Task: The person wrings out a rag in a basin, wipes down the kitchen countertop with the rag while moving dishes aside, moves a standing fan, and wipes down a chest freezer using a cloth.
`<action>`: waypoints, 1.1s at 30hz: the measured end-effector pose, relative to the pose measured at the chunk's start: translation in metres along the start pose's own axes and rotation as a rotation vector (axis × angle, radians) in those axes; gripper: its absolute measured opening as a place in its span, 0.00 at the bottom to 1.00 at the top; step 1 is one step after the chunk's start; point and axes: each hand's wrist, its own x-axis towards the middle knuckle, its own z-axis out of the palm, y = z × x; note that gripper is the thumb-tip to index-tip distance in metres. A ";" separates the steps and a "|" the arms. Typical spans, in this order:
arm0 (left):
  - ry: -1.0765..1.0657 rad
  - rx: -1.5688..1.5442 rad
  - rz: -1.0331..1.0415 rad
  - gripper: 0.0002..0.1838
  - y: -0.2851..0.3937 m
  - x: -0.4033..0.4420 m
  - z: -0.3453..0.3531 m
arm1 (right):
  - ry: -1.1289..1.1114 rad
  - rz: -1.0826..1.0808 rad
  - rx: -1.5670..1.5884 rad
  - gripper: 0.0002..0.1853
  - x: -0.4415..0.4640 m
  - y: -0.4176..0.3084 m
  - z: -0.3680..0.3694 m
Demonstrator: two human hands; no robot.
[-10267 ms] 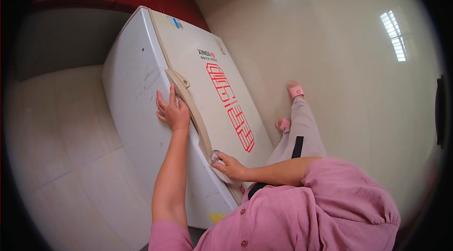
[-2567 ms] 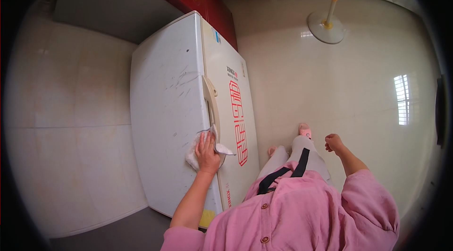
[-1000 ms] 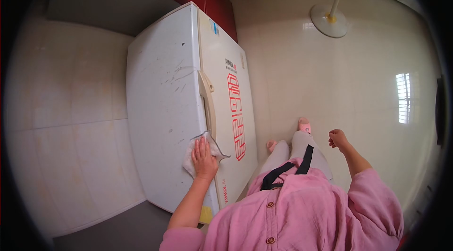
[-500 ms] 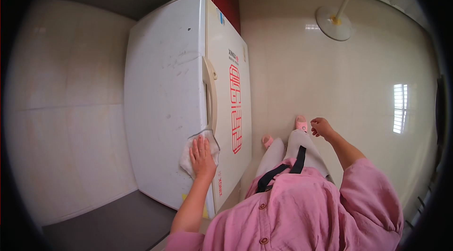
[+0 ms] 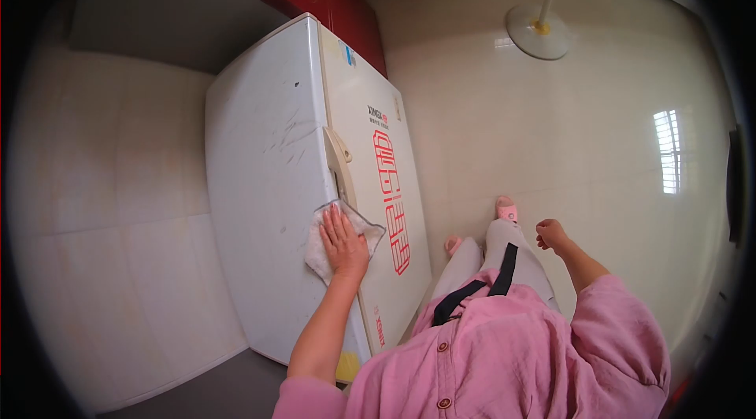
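My left hand (image 5: 344,244) lies flat on a white cloth (image 5: 319,255) with a dark edge, its fingers stretched out and pressing the cloth down. The cloth rests on the white lid of a chest freezer (image 5: 256,175), at the front edge by the beige handle (image 5: 340,155). One corner of it hangs over the edge toward the freezer's front panel, which bears red characters. To the right, my right hand (image 5: 551,235) hovers above the floor beside my leg, its fingers curled in with nothing seen in them.
A standing fan (image 5: 539,31) is on the glossy tiled floor at the upper right. Red cabinetry (image 5: 339,9) adjoins the freezer's far end. A tiled wall (image 5: 134,277) runs along the left. My feet, in pink slippers (image 5: 506,208), are close to the freezer's front.
My left hand and the cloth have shifted slightly toward the freezer's front edge, and the cloth's corner now sticks out farther. The view has tilted, showing more red cabinetry. My right hand stays curled.
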 end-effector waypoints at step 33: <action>0.349 -0.698 0.194 0.20 -0.042 0.160 -0.030 | 0.562 -1.326 -1.123 0.04 -0.066 -0.282 0.191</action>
